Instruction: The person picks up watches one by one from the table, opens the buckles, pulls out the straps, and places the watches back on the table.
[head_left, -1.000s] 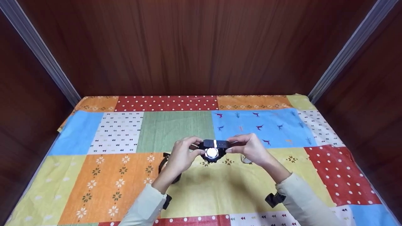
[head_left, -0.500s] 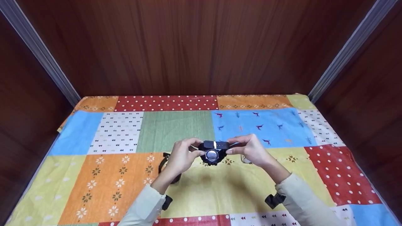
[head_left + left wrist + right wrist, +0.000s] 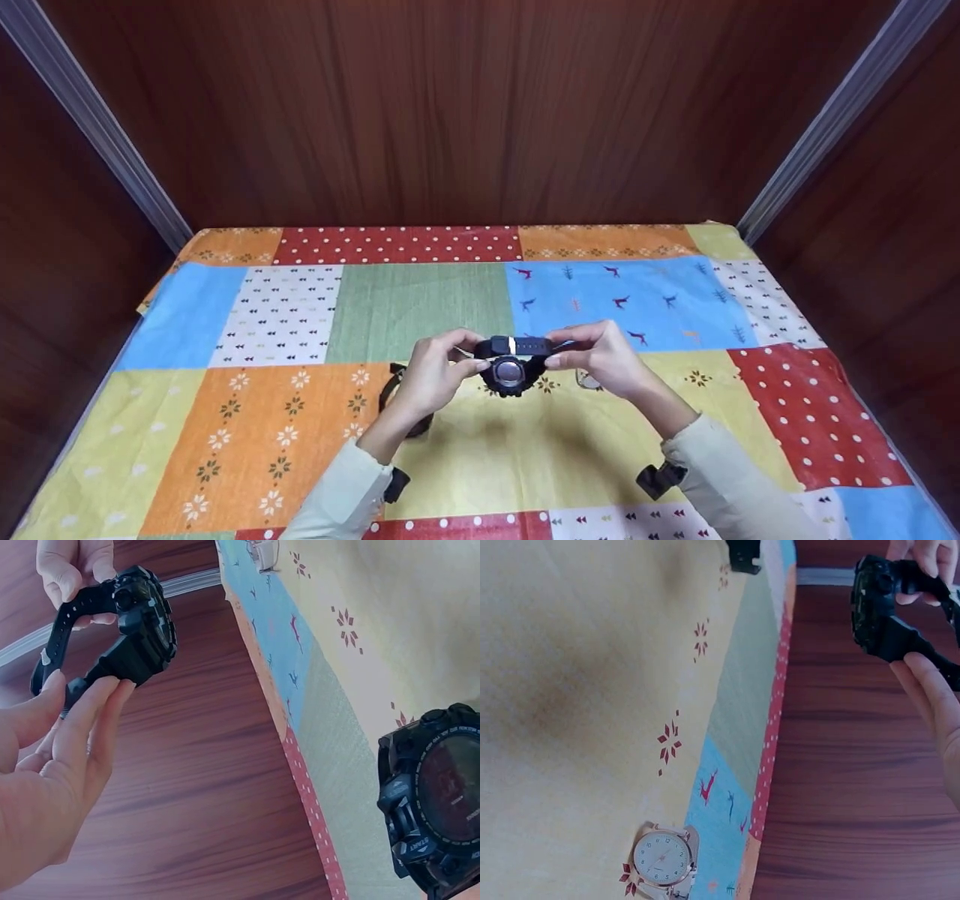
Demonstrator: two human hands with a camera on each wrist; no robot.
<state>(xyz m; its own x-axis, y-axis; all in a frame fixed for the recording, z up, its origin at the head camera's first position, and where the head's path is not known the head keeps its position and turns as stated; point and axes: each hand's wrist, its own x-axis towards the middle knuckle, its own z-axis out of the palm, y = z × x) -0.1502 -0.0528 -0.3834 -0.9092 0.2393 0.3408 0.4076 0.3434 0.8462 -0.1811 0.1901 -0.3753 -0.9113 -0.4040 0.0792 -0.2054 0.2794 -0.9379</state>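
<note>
Wristwatch (image 3: 509,375), the chunky black one, hangs between my two hands above the table (image 3: 480,469), its dark face turned up toward the head camera and its strap (image 3: 532,346) running across behind the case. My left hand (image 3: 437,375) has its grip narrowed to a pinch on one side of the strap, thumb against fingers; my right hand (image 3: 611,364) pinches the other side, where the left wrist view shows the holes, with its grip equally narrow. A pale strip (image 3: 512,346) crosses the strap between them, too small for me to call buckle or loop, and I can't tell whether the strap is fastened. I judge the step in hand as holding the watch up and handling its strap, so I'd want both grips level, with even, light tension; pulling harder on one side could twist the heavy case. Thumbs belong on the strap, off the side buttons. Any turn should be slow and made with both wrists together, because the rubbery-looking strap may spring. I'd also mind my forearms: another black watch (image 3: 454,799) lies beside my left one, and a white-faced watch (image 3: 661,859) sits below my right hand.
</note>
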